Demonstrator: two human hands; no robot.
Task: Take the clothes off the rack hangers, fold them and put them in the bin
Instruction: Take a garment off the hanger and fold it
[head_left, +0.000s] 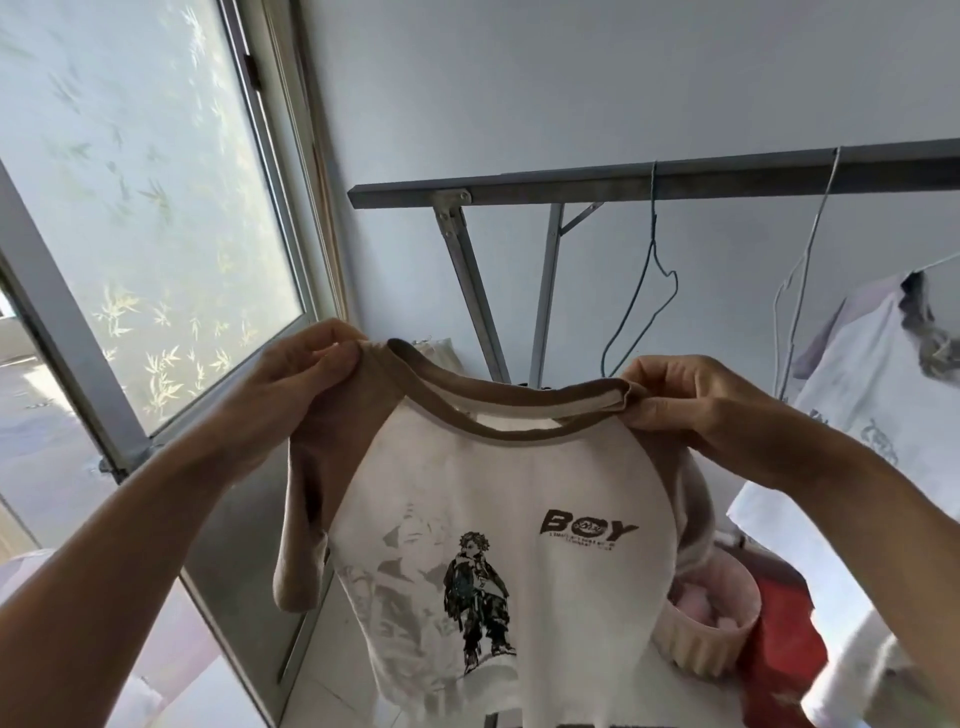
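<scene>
**Raglan T-shirt held up by its collar**

The raglan T-shirt (493, 493) runs off the bottom of the view, and it hides most of a ribbed bin (711, 631) below the right hand (680, 400). Both arms are raised. The left hand (306, 364) pinches the brown collar at one shoulder and the right hand pinches the other. The shirt hangs between and below them. A bare wire hanger (644, 291) dangles above the right hand.

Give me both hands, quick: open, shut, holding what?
Left hand: pinching the shirt at its left shoulder.
Right hand: pinching the shirt at its right shoulder.
</scene>
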